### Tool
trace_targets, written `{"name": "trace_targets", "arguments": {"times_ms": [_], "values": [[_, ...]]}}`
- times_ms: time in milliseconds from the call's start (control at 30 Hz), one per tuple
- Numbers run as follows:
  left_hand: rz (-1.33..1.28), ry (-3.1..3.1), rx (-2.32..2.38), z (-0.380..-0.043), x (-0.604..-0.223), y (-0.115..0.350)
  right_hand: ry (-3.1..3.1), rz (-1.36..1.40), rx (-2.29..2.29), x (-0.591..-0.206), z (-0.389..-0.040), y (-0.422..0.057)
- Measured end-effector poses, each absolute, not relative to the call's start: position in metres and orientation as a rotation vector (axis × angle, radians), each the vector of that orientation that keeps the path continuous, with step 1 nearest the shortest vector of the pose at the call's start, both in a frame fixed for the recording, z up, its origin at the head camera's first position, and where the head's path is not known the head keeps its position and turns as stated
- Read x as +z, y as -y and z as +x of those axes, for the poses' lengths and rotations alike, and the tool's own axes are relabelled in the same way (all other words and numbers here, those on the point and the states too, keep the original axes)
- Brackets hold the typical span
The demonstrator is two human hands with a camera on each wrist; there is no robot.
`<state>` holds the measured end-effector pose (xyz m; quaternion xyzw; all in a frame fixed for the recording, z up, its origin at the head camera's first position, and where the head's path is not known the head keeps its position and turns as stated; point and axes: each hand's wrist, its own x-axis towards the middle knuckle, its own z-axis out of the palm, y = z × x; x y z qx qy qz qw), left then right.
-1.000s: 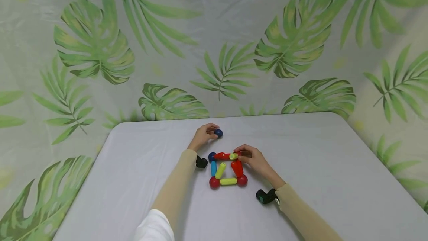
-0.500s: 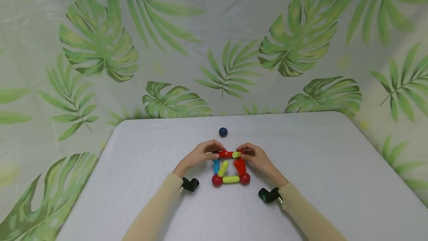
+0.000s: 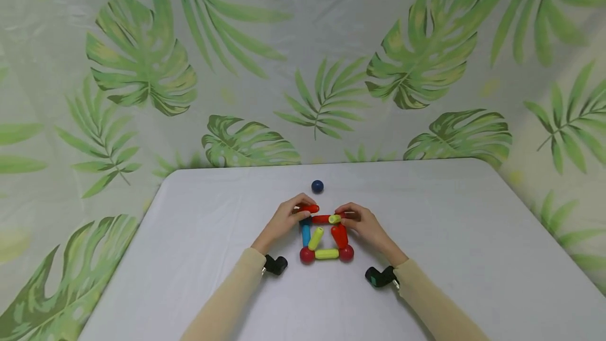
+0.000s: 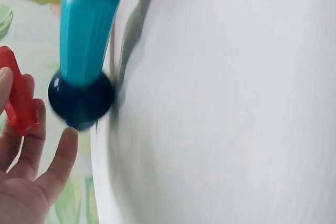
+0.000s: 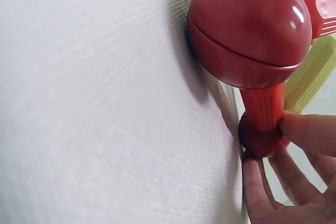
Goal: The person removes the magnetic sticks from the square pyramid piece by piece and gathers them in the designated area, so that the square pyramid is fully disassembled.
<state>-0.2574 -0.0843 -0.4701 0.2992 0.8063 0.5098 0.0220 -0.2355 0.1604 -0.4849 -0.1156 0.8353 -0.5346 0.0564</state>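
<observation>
My left hand [image 3: 284, 218] pinches a short red magnetic rod [image 3: 310, 208] just above the dark blue ball [image 3: 305, 221] at the frame's back left corner. The left wrist view shows that red rod apart from the ball. My right hand [image 3: 363, 225] holds the dark red ball [image 5: 256, 139] at the back right corner. The four-sided frame lies on the table: a blue rod [image 3: 305, 236] on the left, a yellow-green rod [image 3: 326, 254] in front, red rods [image 3: 321, 219] behind and right. Red balls [image 3: 307, 255] form the front corners. Other rods stick up from corners.
A loose dark blue ball [image 3: 317, 187] lies behind the frame, near the back edge of the white-covered table [image 3: 426, 204]. A leaf-patterned cloth [image 3: 331, 41] hangs behind. Black wrist cameras [image 3: 381, 277] sit low beside each forearm.
The left hand has let go of the loose blue ball and come back to the frame's back left corner, where it has lifted a red rod. The right hand stays at its corner.
</observation>
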Motion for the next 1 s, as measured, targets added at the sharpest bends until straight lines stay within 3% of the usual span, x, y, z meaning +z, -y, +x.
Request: {"name": "trace_targets", "arguments": {"times_ms": [400,733,867,1000], "values": [[0.335,-2.883,1.294,-0.313,-0.469,0.157,-2.533,-0.338,-1.622,-0.483,-0.234,-0.157],[0.381,-2.922,1.186,-0.323,-0.468,0.167,-2.523,-0.345,-1.638,-0.482,-0.233,-0.156],[0.484,-2.918,1.338,-0.307,-0.46,0.163,-2.525,-0.328,-1.638,-0.482,-0.234,-0.157],[0.757,-2.703,1.56,-0.272,-0.452,0.141,-2.524,-0.329,-1.646,-0.483,-0.233,-0.159]]}}
